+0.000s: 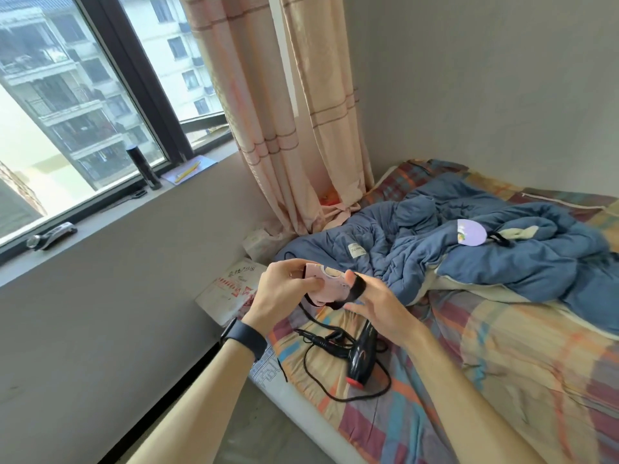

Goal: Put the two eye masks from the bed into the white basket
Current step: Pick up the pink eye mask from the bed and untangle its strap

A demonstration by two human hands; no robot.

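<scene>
Forearms over plaid bed (502, 380), windowed room.

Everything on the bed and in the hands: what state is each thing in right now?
Pink eye mask: held up off the bed, left hand gripping it.
Right hand: fingers spread, black strap looped over one.
Purple eye mask: lying on the blue quilt.
Quilt: crumpled.
Hair dryer: lying on the bed, cord loose.
</scene>
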